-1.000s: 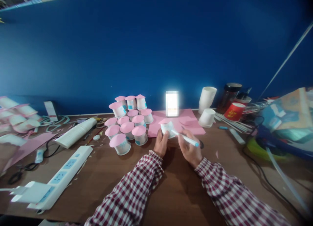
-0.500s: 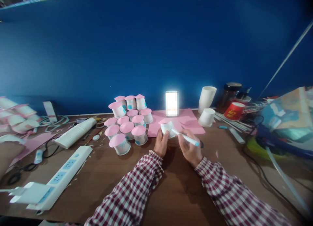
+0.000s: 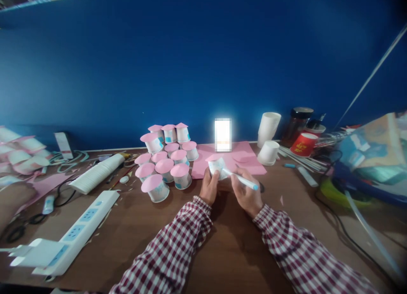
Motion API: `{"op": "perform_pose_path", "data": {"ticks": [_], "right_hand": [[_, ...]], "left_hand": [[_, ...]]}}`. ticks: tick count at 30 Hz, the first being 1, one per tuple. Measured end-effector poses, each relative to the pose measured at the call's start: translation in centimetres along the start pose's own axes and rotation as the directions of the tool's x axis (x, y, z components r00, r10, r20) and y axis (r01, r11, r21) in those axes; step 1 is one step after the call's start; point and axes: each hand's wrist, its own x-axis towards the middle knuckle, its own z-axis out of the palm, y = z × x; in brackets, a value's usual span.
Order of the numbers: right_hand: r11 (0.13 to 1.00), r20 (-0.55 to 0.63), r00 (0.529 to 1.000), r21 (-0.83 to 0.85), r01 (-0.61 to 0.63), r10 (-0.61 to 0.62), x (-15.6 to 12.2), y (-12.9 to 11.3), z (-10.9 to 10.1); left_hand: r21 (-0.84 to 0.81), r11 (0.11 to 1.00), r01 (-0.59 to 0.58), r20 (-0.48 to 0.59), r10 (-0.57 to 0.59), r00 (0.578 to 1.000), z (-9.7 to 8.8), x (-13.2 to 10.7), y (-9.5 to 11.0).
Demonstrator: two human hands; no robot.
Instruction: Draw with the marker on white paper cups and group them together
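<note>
My left hand (image 3: 209,188) is closed around a small white paper cup with a pink paper top (image 3: 217,165), held just above the brown table (image 3: 178,243). My right hand (image 3: 246,194) grips a white marker with a light-blue end (image 3: 243,180), its tip resting against the side of that cup. Both sleeves are red-and-white check. A pink paper sheet (image 3: 237,157) lies just behind the hands.
Left of the hands stands a cluster of several pink-topped cups (image 3: 165,160). A lying stack of white cups (image 3: 97,173) and a white power strip (image 3: 68,239) are at left; white cups (image 3: 269,135), a red cup (image 3: 302,144), a dark jar and cables at right. A bright phone (image 3: 223,135) leans on the blue wall.
Hardly anything has moved; both hands keep the cup and marker in the same place, and the view has drifted slightly.
</note>
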Motion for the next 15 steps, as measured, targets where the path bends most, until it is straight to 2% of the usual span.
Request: {"op": "perform_pose_path", "data": {"ticks": [15], "right_hand": [[1.0, -0.01, 1.0, -0.004, 0.022, -0.022, -0.05, 0.05, 0.05]], "left_hand": [[-0.035, 0.999, 0.02, 0.01, -0.019, 1.0, 0.11, 0.15, -0.35]]}}
